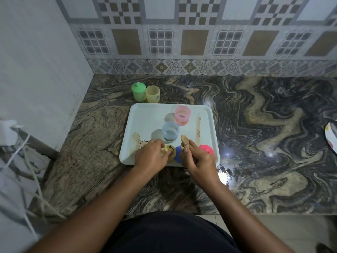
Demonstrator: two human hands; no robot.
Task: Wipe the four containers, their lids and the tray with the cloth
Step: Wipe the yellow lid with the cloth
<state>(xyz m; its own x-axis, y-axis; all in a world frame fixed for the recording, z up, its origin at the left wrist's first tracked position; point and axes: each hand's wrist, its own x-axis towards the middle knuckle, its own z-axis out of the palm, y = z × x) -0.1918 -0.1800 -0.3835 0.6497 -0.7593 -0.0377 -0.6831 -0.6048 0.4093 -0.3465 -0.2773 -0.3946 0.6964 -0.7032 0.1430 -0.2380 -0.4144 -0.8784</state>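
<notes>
A white tray (145, 115) lies on the marble counter with brown smears on its left and right sides. An open pink container (182, 115) and an open blue container (170, 132) stand on it. A blue lid (177, 154) and a pink lid (207, 149) lie at its near edge. My left hand (150, 156) grips a yellow lid (170, 152) over the tray's near edge. My right hand (197, 159) pinches a small beige cloth (184, 140) just right of that lid. A green container (139, 91) with its lid on and an open yellow container (152, 94) stand behind the tray.
A tiled wall rises behind the counter and a plain white wall closes the left side. White cords (21, 152) hang at the left below the counter edge. A plate's rim (331, 136) shows at the far right.
</notes>
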